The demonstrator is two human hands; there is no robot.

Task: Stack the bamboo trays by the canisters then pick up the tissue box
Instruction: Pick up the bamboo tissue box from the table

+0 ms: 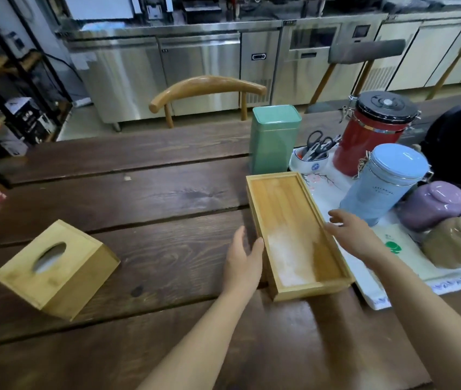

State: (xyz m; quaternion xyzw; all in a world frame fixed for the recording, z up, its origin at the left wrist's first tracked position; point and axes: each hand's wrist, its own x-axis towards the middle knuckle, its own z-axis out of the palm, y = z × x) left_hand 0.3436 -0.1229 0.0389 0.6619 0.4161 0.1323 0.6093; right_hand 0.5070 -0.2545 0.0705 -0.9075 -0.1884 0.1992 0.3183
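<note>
A long bamboo tray [294, 229] lies on the dark wooden table [139, 192], right of centre, and looks like it rests on another tray beneath it. My left hand [242, 260] touches its left long side, thumb on the rim. Over the right rim hovers my right hand [350, 232], fingers spread and empty. The canisters stand just right of the tray: a light blue one [384, 184], a red one [370, 136] and a green square tin [274, 139]. A bamboo tissue box [57, 266] sits tilted at the left.
A white cloth [378, 282] under the canisters carries purple [431, 204] and tan [460, 240] lidded jars and a dish with scissors [312, 153]. A black bag [460, 142] sits far right. Wooden chairs [206, 88] stand behind the table, before steel counters.
</note>
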